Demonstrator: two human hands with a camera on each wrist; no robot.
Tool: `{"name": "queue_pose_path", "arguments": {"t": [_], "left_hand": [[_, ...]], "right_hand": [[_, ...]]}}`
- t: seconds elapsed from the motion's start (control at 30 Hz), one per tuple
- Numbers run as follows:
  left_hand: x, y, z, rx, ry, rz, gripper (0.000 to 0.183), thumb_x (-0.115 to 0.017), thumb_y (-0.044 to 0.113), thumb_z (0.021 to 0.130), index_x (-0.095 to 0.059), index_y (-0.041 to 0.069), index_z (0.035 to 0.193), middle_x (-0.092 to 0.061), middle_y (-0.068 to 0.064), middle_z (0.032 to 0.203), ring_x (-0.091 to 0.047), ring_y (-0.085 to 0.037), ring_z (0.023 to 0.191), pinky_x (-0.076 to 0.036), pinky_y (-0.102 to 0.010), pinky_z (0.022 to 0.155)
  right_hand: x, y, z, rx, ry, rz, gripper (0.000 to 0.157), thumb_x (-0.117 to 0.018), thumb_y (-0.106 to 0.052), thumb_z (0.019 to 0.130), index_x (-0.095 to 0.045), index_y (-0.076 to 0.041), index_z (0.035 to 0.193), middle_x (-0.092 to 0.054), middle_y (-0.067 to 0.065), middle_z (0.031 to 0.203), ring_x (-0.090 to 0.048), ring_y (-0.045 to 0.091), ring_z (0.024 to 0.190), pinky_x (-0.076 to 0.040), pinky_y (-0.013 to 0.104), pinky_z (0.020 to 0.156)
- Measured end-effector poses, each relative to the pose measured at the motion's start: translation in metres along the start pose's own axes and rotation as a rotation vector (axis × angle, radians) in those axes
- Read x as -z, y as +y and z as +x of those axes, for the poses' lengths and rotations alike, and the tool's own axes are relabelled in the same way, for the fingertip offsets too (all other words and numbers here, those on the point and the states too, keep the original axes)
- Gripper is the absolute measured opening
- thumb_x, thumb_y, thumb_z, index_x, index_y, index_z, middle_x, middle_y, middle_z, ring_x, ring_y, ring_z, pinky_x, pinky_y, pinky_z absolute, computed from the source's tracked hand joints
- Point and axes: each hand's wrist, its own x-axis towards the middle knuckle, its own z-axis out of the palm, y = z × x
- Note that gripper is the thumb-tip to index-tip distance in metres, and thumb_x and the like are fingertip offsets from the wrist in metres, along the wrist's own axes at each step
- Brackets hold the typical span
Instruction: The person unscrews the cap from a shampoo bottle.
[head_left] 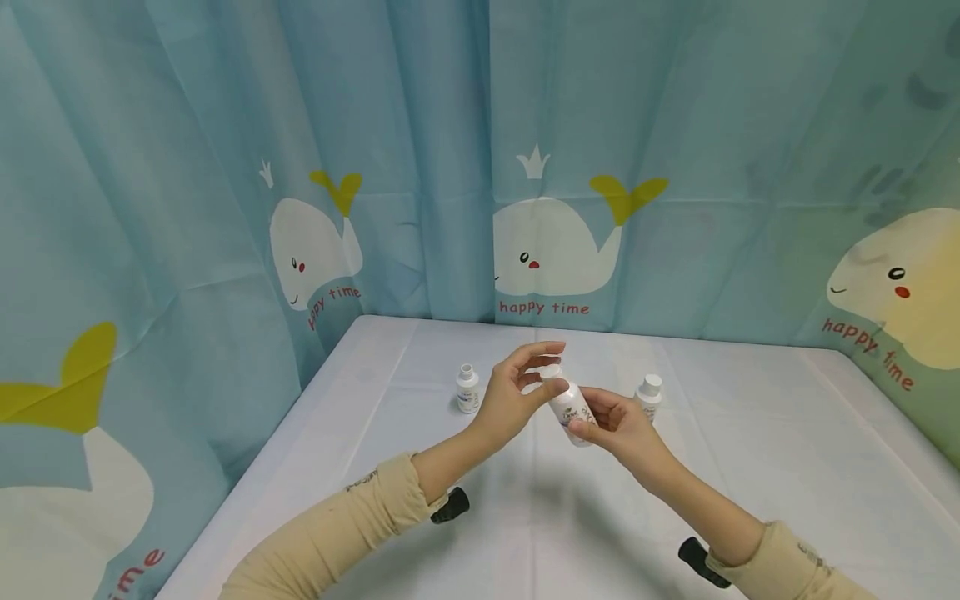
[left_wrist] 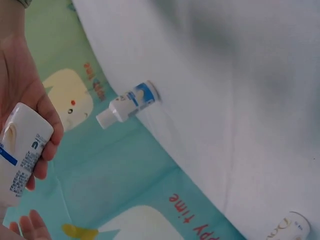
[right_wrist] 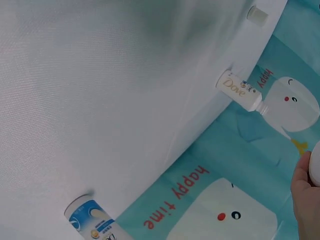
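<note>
Grips a tilted white Dove bottle (head_left: pixel 570 410) above the white table (head_left: pixel 750 442) with the right hand (head_left: pixel 628 435), pinches its cap (head_left: pixel 551 372) with the left hand (head_left: pixel 512 398); has an uncapped bottle (head_left: pixel 467 395) standing just left of that hand and a lidded bottle (head_left: pixel 651 388) beyond the right hand

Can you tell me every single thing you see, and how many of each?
Held white plastic bottle: one, white, between both hands
Capless white plastic bottle: one, white, table's left
Capped white plastic bottle: one, white, table's right
Small pale cylinder: one, pale, right wrist view's top; too small to identify
Smooth flat table: one, white, under the bottles
Light-blue fabric curtain: colour blue, around the table; panels uncountable
Printed whales: four in the head view, white, on the curtain
Black wrist devices: two, black, at the cuffs
Sleeves: two, beige, on the arms
Left hand: one, at the held bottle's top
Right hand: one, round its body
</note>
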Motion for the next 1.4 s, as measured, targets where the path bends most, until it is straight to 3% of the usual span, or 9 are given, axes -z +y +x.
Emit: {"name": "queue_pose_path", "arguments": {"t": [0.1,0.2,0.3,0.43,0.67,1.03,1.23,1.4], "left_hand": [[0.003,0.0,0.0,-0.007,-0.051,-0.022,0.073,-0.06,0.053,0.08,-0.052,-0.001,0.129,-0.054,-0.019,0.132,-0.053,-0.032,0.12,-0.048,-0.027,0.096],[0.007,0.001,0.001,-0.004,-0.122,-0.044,0.079,-0.054,0.057,0.08,-0.049,-0.003,0.132,-0.051,-0.02,0.136,-0.05,-0.033,0.125,-0.047,-0.026,0.099],[0.013,0.004,0.0,0.019,-0.193,-0.066,0.067,-0.053,0.047,0.089,-0.047,-0.003,0.134,-0.048,-0.02,0.139,-0.048,-0.033,0.127,-0.045,-0.026,0.101],[0.02,0.01,0.0,0.039,-0.261,-0.048,0.043,-0.047,0.021,0.1,-0.045,-0.003,0.136,-0.046,-0.018,0.142,-0.045,-0.029,0.132,-0.042,-0.026,0.104],[0.023,0.014,0.002,0.002,-0.313,-0.018,0.038,-0.044,0.003,0.098,-0.045,-0.007,0.135,-0.043,-0.019,0.144,-0.039,-0.026,0.136,-0.039,-0.026,0.107],[0.018,0.01,-0.003,-0.031,-0.248,-0.071,0.034,-0.053,-0.004,0.092,-0.052,-0.013,0.124,-0.051,-0.026,0.132,-0.048,-0.033,0.127,-0.046,-0.029,0.099],[0.015,0.011,-0.006,-0.005,-0.101,-0.01,0.03,-0.065,-0.004,0.084,-0.061,-0.012,0.113,-0.061,-0.025,0.119,-0.062,-0.034,0.109,-0.055,-0.028,0.086],[0.012,0.009,-0.005,-0.036,0.011,0.03,0.025,-0.07,-0.005,0.079,-0.067,-0.011,0.102,-0.067,-0.026,0.102,-0.067,-0.014,0.092,-0.057,-0.03,0.081]], "right_hand": [[0.001,0.0,-0.001,0.017,-0.007,-0.002,0.05,-0.064,-0.011,0.089,-0.046,0.014,0.129,-0.064,-0.016,0.102,-0.063,0.002,0.088,-0.054,0.02,0.076],[0.002,-0.002,-0.002,0.027,-0.004,0.005,0.049,-0.063,-0.01,0.09,-0.046,0.014,0.129,-0.064,-0.021,0.101,-0.063,0.002,0.09,-0.054,0.02,0.077],[0.002,-0.003,-0.003,0.036,-0.003,0.008,0.049,-0.063,-0.01,0.09,-0.046,0.013,0.129,-0.064,-0.022,0.102,-0.063,0.002,0.091,-0.054,0.02,0.078],[0.003,-0.004,-0.004,0.051,0.002,-0.003,0.048,-0.063,-0.01,0.09,-0.046,0.013,0.129,-0.064,-0.021,0.104,-0.063,0.003,0.093,-0.054,0.021,0.079],[0.006,-0.008,-0.004,0.05,0.005,-0.012,0.047,-0.063,-0.011,0.09,-0.047,0.012,0.129,-0.064,-0.021,0.105,-0.064,0.004,0.092,-0.054,0.021,0.079],[0.002,-0.01,-0.012,0.031,0.015,-0.001,0.047,-0.063,-0.009,0.09,-0.047,0.011,0.129,-0.064,-0.022,0.104,-0.064,0.004,0.091,-0.055,0.022,0.078],[-0.001,-0.01,-0.013,0.049,0.015,0.014,0.047,-0.064,-0.008,0.089,-0.048,0.013,0.127,-0.064,-0.022,0.103,-0.064,0.004,0.091,-0.055,0.021,0.077],[-0.004,-0.01,-0.011,0.035,0.022,0.028,0.049,-0.065,-0.008,0.088,-0.047,0.012,0.129,-0.065,-0.018,0.105,-0.063,0.004,0.091,-0.054,0.02,0.078]]}}
